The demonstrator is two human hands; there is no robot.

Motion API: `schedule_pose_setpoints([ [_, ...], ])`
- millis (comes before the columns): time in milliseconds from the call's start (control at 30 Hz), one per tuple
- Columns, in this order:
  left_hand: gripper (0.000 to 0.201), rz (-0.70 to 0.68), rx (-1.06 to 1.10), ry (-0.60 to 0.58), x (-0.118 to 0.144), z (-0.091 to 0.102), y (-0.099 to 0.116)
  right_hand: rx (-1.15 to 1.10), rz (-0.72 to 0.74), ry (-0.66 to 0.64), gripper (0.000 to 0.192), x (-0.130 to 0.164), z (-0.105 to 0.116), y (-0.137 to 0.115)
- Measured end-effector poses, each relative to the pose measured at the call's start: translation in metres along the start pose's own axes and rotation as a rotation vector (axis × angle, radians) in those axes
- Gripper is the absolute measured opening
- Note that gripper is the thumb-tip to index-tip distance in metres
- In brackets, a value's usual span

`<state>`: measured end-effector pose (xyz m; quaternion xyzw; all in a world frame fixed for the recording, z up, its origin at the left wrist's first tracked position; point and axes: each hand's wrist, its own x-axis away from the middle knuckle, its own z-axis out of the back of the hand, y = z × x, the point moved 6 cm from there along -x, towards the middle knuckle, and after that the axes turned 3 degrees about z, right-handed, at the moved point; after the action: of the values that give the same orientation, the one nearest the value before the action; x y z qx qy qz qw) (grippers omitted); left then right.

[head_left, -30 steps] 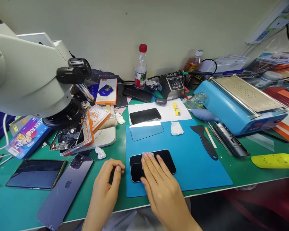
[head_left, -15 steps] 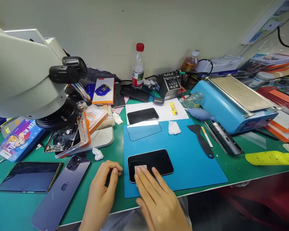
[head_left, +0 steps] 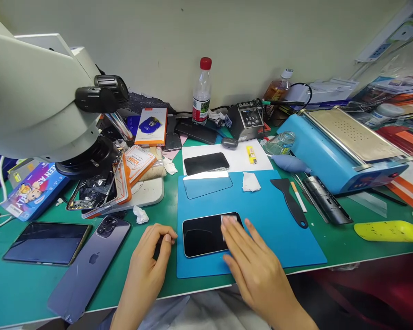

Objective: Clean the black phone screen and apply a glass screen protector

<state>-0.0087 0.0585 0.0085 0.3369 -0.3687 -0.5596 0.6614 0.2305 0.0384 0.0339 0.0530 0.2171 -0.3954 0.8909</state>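
A phone (head_left: 203,236) lies face up on the blue mat (head_left: 271,247), its black screen framed by a pale edge. My right hand (head_left: 253,254) rests its outstretched fingers flat on a small white wipe (head_left: 227,218), which is pressed to the right part of that screen. Left of the phone, my left hand (head_left: 151,250) sits on the table by the mat's edge, fingers curled closed with nothing visible in them. Behind the phone lies a clear glass sheet with a dark border (head_left: 208,187). A folded white tissue (head_left: 251,182) is to its right.
A black scraper (head_left: 289,204), a cigarette (head_left: 298,197) and a blue air blower (head_left: 291,163) lie at the right. A blue heating machine (head_left: 344,156) stands beyond. At left are a purple phone (head_left: 89,270), another phone (head_left: 46,243) and a microscope (head_left: 37,101).
My right hand has slid rightward across the phone's screen, taking the white wipe from the left part to the right part. My left hand stays in place. The camera view has shifted slightly.
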Motion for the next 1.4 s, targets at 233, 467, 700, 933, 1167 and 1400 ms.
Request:
schedule_pose_setpoints([
  [233,0.025,0.004,-0.02,0.007,0.0,0.0,-0.001,-0.017,-0.064,0.022,0.061,0.005,0.004,0.012],
  [467,0.025,0.005,-0.037,0.028,0.0,0.001,-0.011,-0.087,-0.04,0.029,0.067,0.018,0.011,0.006],
  [700,0.025,0.009,-0.057,0.041,-0.001,0.0,-0.017,-0.105,-0.121,0.095,0.069,0.02,0.011,0.01],
  [933,0.029,0.004,-0.09,0.067,-0.003,0.001,-0.018,-0.181,-0.157,0.196,0.072,0.024,0.016,0.014],
  [1167,0.032,0.029,-0.117,0.084,-0.001,0.003,-0.023,-0.276,-0.17,0.258,0.052,0.023,0.024,0.016],
  [1400,0.036,-0.02,-0.14,0.075,-0.009,0.007,-0.027,-0.543,-0.359,0.39,0.02,0.035,0.035,0.048],
])
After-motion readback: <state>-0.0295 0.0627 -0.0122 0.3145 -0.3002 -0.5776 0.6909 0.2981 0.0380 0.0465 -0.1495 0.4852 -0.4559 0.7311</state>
